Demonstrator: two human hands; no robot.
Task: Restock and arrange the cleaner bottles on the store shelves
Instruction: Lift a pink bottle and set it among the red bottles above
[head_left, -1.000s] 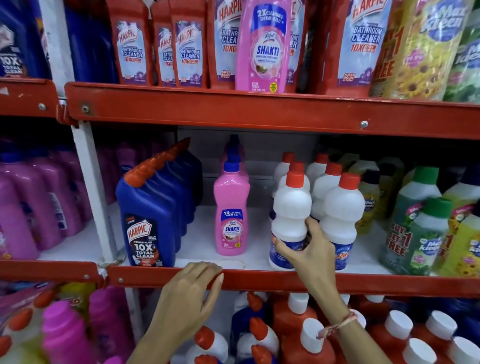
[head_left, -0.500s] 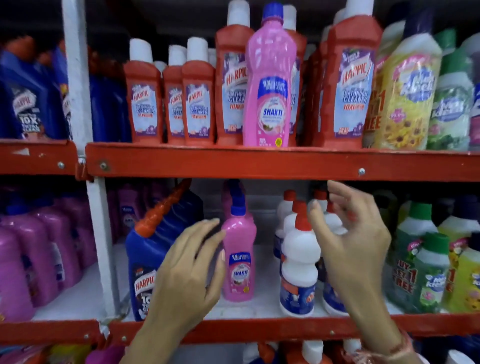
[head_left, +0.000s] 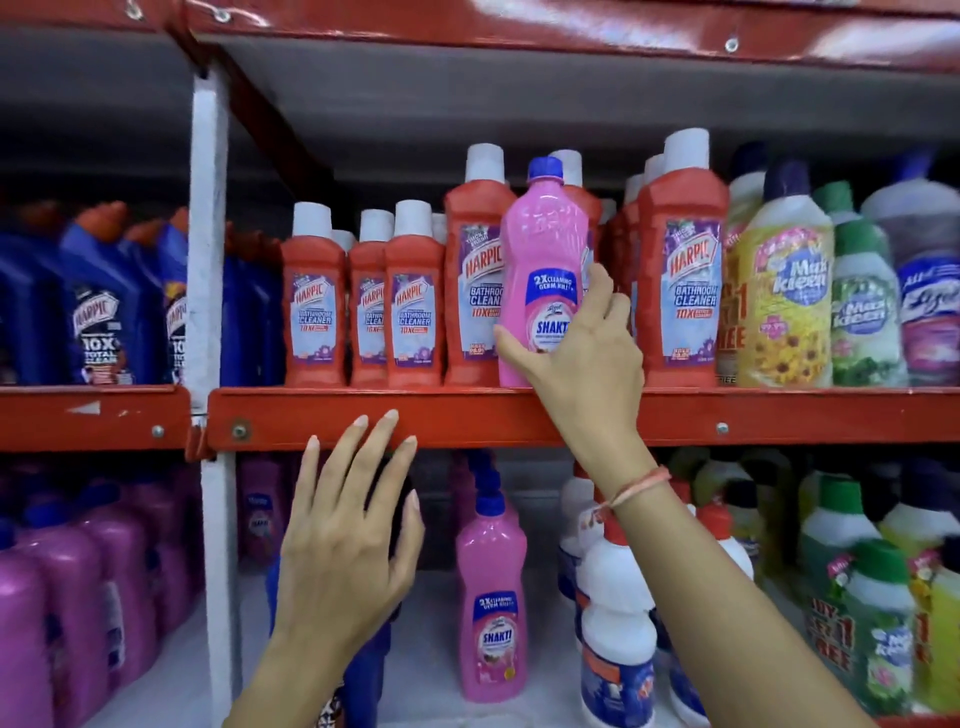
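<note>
A tall pink Shakti bottle (head_left: 543, 244) with a blue cap stands at the front of the upper red shelf (head_left: 467, 415), among red Harpic bathroom cleaner bottles (head_left: 413, 301). My right hand (head_left: 582, 353) wraps around its lower half, thumb on the left side and fingers on the right. My left hand (head_left: 348, 530) hovers open below, fingers spread, its fingertips at the red shelf's front edge. A second pink Shakti bottle (head_left: 491, 608) stands on the lower shelf between my two arms.
Blue Harpic bottles (head_left: 104, 312) fill the upper left bay behind a white upright post (head_left: 208, 260). Yellow and green Max Kleen bottles (head_left: 784, 301) stand at the upper right. Purple bottles (head_left: 78, 597) sit lower left, white bottles with red caps (head_left: 615, 623) lower right.
The view has tilted up from the lower shelf to the upper one. My right hand left the white bottles, rose and closed on the pink bottle. My left hand rose to the shelf edge.
</note>
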